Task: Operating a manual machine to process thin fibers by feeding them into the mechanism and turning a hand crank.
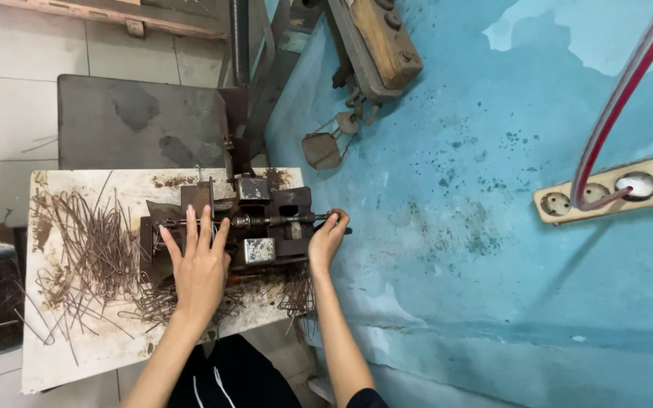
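Meanwhile left hand [199,266] lies flat, fingers spread; right hand [327,239] pinches the crank handle [341,229].

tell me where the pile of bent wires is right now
In the head view the bent wires lie on the white board, left of the small metal machine and beside the left hand.

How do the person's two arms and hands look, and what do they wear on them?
Both forearms are bare, with no gloves, rings or watch visible on the left hand or right hand. A dark sleeve edge shows near the right elbow. The left arm shows no sleeve in view.
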